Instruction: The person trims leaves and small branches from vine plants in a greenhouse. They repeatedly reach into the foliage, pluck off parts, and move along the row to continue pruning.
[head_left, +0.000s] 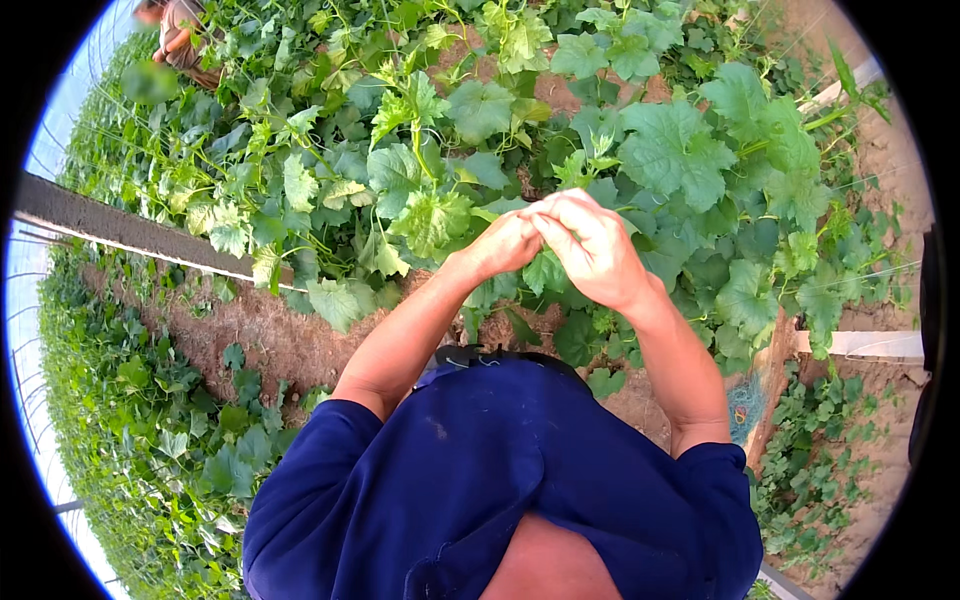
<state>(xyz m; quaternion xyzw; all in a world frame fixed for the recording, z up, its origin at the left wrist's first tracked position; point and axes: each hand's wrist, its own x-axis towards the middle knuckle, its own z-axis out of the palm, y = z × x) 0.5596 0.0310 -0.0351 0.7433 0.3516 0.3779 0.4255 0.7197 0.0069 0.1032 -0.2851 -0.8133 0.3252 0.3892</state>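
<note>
In front of my chest my left hand (508, 241) and my right hand (592, 244) meet, their fingertips together over the vine plants. The fingers are bent and pinched, and whatever may lie between them is hidden. Broad green vine leaves (675, 154) spread just beyond and to the right of my hands. Close to the left hand is a paler, lobed leaf (431, 223). A young upright shoot (417, 139) with curling tendrils rises past it.
A post or beam (150, 238) crosses the left side. At right are a pale board (862, 343) and a bundle of bluish twine (742, 409). Thin strings run among the plants. Another person (184, 37) stands in the foliage at far upper left. Bare soil (300, 349) runs between rows.
</note>
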